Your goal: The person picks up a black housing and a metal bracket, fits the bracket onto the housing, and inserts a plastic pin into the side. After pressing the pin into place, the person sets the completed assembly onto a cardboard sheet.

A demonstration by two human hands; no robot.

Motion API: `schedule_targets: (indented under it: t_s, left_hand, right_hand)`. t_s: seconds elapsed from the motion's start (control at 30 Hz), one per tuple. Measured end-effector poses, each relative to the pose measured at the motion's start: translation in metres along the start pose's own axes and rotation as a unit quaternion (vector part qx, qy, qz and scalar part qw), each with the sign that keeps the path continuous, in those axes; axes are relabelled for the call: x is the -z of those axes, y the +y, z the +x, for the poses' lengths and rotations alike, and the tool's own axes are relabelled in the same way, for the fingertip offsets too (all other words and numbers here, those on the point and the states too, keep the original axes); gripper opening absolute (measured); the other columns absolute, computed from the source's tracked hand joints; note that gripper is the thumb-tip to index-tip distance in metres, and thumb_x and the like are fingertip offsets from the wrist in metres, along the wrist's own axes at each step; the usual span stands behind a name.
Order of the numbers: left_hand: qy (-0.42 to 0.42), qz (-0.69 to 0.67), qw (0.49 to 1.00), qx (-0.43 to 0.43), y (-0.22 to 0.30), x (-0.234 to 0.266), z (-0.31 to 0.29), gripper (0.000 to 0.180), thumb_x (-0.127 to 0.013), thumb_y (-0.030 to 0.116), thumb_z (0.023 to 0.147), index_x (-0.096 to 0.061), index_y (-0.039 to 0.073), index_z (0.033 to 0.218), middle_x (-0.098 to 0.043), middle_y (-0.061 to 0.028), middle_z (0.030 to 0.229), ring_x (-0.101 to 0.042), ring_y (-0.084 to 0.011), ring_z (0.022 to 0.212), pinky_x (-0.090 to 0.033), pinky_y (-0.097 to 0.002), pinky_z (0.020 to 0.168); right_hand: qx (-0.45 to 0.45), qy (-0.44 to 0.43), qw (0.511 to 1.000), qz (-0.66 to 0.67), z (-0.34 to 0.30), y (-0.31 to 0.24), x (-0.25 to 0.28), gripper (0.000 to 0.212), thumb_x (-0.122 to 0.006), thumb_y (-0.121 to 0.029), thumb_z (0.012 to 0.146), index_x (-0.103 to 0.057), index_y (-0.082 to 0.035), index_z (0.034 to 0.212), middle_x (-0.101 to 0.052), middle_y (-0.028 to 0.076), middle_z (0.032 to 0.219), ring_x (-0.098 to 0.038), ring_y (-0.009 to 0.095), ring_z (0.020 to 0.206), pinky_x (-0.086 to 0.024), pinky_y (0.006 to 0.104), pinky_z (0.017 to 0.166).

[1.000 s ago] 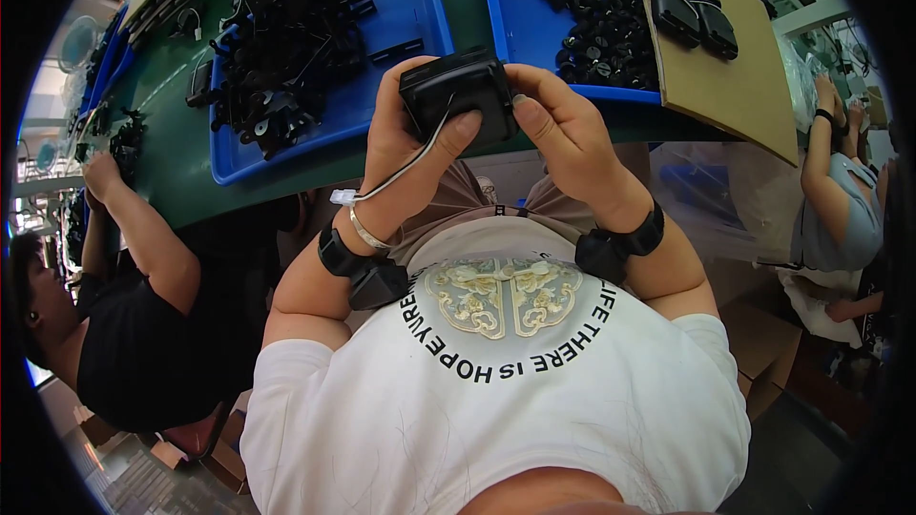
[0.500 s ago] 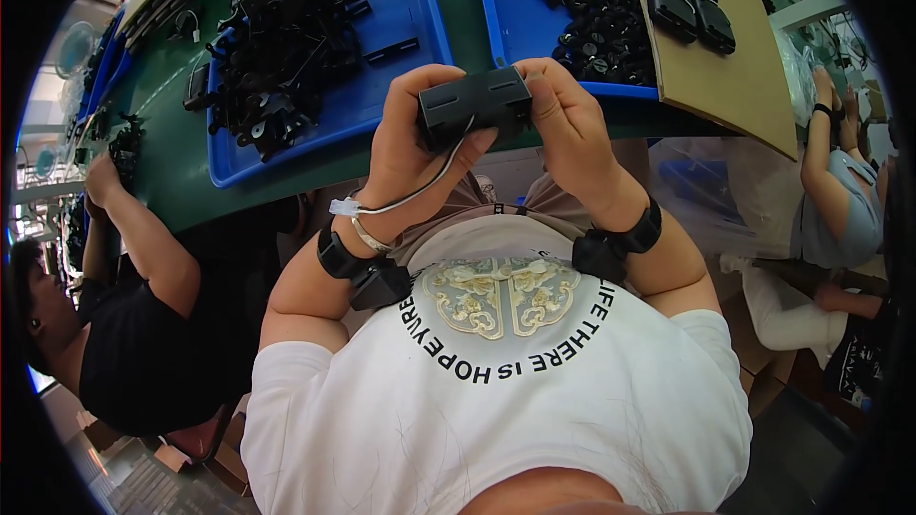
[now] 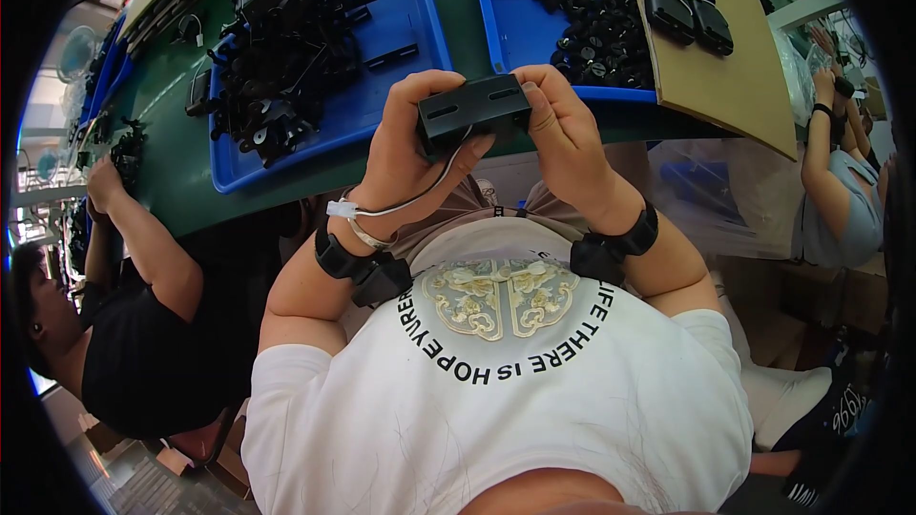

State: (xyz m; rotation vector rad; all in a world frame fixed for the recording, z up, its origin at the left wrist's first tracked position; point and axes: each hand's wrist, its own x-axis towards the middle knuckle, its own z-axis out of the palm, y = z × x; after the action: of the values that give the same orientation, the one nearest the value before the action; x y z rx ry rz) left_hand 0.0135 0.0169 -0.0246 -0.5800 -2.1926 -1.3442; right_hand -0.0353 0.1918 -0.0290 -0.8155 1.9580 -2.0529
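Observation:
Between both hands I hold a black rectangular plastic housing (image 3: 474, 109) with two slots on its upper face, above the table's near edge. My left hand (image 3: 399, 148) is closed round its left end, the thumb underneath. My right hand (image 3: 570, 138) grips the right end between thumb and fingers. From the housing's underside a black and white cable (image 3: 420, 196) runs down over my left wrist to a white connector plug (image 3: 342, 209). What lies inside the housing is hidden.
On the green table (image 3: 172, 167), a blue tray (image 3: 434, 10) holds piled black brackets. A second blue tray (image 3: 485, 0) holds small round black parts. Right of it, a brown board (image 3: 735, 86) carries several black cased units (image 3: 671, 12) with white cables. Co-workers (image 3: 143, 324) sit on both sides.
The housing has tilted in my hands, so its slotted face shows more fully. Both hands keep their hold. At the right, a co-worker's arms have moved.

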Motion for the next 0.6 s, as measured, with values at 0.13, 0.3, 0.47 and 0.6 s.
schedule_targets:
  t_s: [0.13, 0.3, 0.47, 0.6]
  left_hand:
    - [0.022, -0.197, 0.959, 0.202, 0.001, -0.003, 0.004, 0.049, -0.075, 0.011, 0.073, -0.045, 0.003, 0.111, -0.056, -0.0075, 0.099, -0.056, -0.0115, 0.086, -0.046, -0.0238, 0.068]
    - [-0.092, -0.179, 0.929, 0.31, -0.006, 0.005, 0.01, 0.042, -0.076, 0.01, 0.073, -0.051, 0.002, 0.105, -0.058, -0.0048, 0.095, -0.055, -0.0097, 0.086, -0.047, -0.022, 0.07]
    - [-0.086, -0.33, 0.871, 0.354, -0.001, 0.004, 0.01, 0.04, -0.074, 0.008, 0.074, -0.053, 0.002, 0.108, -0.06, -0.0024, 0.092, -0.056, -0.0087, 0.086, -0.047, -0.0213, 0.076]
    - [-0.013, -0.343, 0.885, 0.314, 0.004, -0.004, 0.006, 0.042, -0.072, 0.005, 0.075, -0.053, 0.001, 0.112, -0.061, -0.0024, 0.094, -0.056, -0.0086, 0.088, -0.047, -0.0208, 0.077]
  right_hand:
    - [-0.024, 0.033, 0.997, -0.071, 0.003, -0.009, 0.0, 0.03, -0.043, -0.031, 0.096, -0.052, -0.002, 0.101, -0.055, -0.001, 0.083, -0.047, 0.007, 0.071, -0.04, 0.0209, 0.064]
    - [0.089, 0.081, 0.946, -0.3, 0.012, -0.008, 0.002, 0.029, -0.051, -0.032, 0.092, -0.054, -0.004, 0.091, -0.056, 0.005, 0.072, -0.051, 0.015, 0.06, -0.042, 0.0254, 0.053]
    - [0.073, 0.032, 0.964, -0.252, 0.012, -0.009, 0.007, 0.033, -0.05, -0.034, 0.092, -0.056, -0.002, 0.096, -0.058, 0.005, 0.078, -0.05, 0.012, 0.067, -0.042, 0.0227, 0.061]
    - [0.11, 0.019, 0.976, -0.187, 0.011, -0.008, 0.022, 0.036, -0.05, -0.035, 0.092, -0.057, -0.001, 0.105, -0.059, 0.011, 0.094, -0.054, 0.017, 0.079, -0.043, 0.0252, 0.07]
